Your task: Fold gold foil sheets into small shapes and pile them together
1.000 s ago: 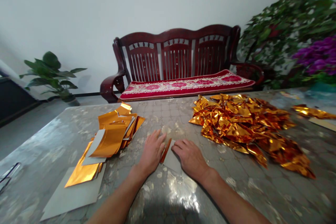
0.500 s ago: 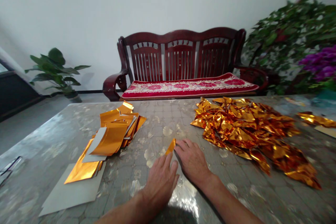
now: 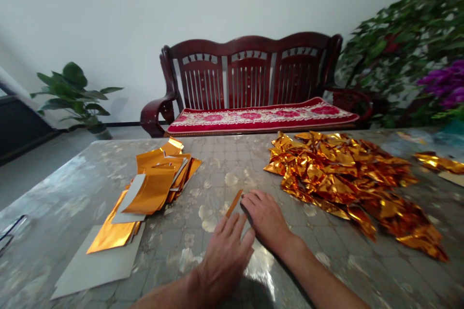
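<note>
A small sheet of gold foil paper (image 3: 235, 202) lies on the table in front of me, one gold edge turned up. My right hand (image 3: 266, 219) lies flat on it with the fingers stretched out, pressing it down. My left hand (image 3: 225, 257) rests beside it, nearer to me, fingers extended and touching the sheet's near edge. Most of the sheet is hidden under the two hands.
A loose stack of flat gold and grey sheets (image 3: 152, 188) lies at the left of the glossy patterned table (image 3: 72, 188). A heap of folded gold pieces (image 3: 344, 174) lies at the right. Behind stand a wooden bench (image 3: 250, 87) and potted plants (image 3: 72, 96).
My left hand has pulled back toward me, from beside the sheet's left edge to its near side. The right hand stays pressed on the sheet.
</note>
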`<state>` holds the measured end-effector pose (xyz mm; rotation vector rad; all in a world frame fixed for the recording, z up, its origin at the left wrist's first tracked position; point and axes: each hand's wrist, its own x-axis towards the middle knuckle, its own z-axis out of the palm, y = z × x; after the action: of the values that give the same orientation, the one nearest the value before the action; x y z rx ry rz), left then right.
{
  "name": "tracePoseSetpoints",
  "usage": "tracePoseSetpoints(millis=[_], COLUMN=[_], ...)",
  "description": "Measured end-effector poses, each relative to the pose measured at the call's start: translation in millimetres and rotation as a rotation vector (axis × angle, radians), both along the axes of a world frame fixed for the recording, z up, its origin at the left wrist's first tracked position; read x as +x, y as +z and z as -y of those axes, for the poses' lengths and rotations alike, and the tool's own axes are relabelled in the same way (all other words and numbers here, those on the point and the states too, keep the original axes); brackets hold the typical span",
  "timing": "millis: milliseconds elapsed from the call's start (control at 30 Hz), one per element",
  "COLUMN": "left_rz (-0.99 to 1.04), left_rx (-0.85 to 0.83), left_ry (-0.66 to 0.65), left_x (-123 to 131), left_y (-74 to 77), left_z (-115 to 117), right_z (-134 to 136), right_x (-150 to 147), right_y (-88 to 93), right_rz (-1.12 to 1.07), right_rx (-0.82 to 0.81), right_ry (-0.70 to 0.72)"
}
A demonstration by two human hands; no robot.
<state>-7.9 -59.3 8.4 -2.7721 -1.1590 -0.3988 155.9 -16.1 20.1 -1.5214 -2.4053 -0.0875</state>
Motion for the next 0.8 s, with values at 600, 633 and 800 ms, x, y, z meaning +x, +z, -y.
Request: tracePoseSetpoints(millis=[600, 633, 800], left_rz=[0.110, 0.113, 0.106], left_rx=[-0.287, -0.293, -0.280], left_ry=[0.006, 0.020, 0.051], left_x=[-41, -40, -37], left_y=[31.1, 30.8, 27.9], left_z=[-41, -41, -40], right_z=[10, 8, 3], right_x=[25, 25, 36], right_y=[10.1, 8.7, 3.2], right_rz=[-0.089, -0.095, -0.128], right_rx=[-0.088, -0.084, -0.106], right_ry=[0.058, 0.056, 0.101])
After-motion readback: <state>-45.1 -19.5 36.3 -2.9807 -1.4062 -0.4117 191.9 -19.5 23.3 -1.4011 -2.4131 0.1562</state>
